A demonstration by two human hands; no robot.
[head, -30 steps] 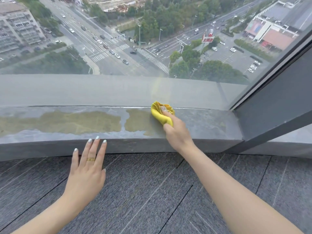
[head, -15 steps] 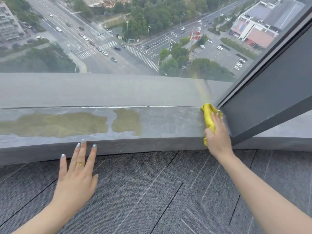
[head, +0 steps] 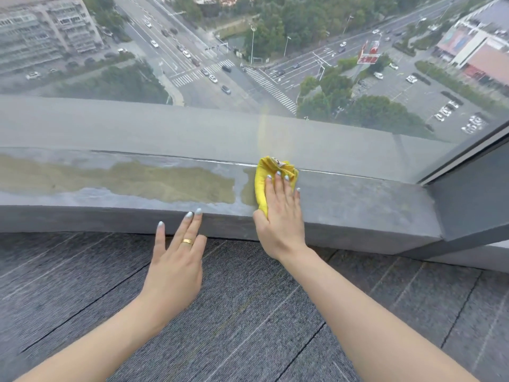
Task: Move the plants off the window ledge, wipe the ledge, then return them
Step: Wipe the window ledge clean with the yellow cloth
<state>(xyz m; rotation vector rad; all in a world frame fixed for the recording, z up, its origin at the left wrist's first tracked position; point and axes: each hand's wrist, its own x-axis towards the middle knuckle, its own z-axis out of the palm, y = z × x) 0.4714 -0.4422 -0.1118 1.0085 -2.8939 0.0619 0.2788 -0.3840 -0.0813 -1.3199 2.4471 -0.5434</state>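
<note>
On the window ledge [head: 358,199], the right hand [head: 281,213] is pressing flat-fingered on a soft, light yellow cloth [head: 261,186]; it is probably best bunched under the palm. The left hand [head: 176,260] is hovering, fingers straight. No plants are showing.

Grey ribbed carpet tiles [head: 248,312] cover the floor; a large window [head: 248,64] looks down on a road crossing, trees and buildings; a dark frame [head: 468,194] stands right.
</note>
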